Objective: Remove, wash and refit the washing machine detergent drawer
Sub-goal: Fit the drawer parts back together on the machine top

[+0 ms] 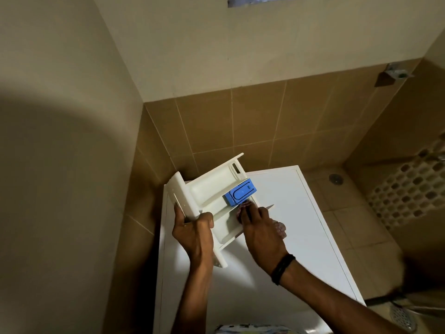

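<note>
The white detergent drawer [212, 189] is out of the machine and held tilted above the white washing machine top [289, 213]. A blue softener insert [240, 192] sits in its middle compartment. My left hand [192, 232] grips the drawer's front panel at the near left end. My right hand [261, 235] presses a pinkish patterned cloth [280, 229] into the drawer's right compartment, just below the blue insert. A black band circles my right wrist.
The machine stands in a tight corner, with a beige wall on the left and brown tiles behind. To the right lies a tiled floor with a round drain [335, 178]. A second drain grate [401, 318] shows at the lower right.
</note>
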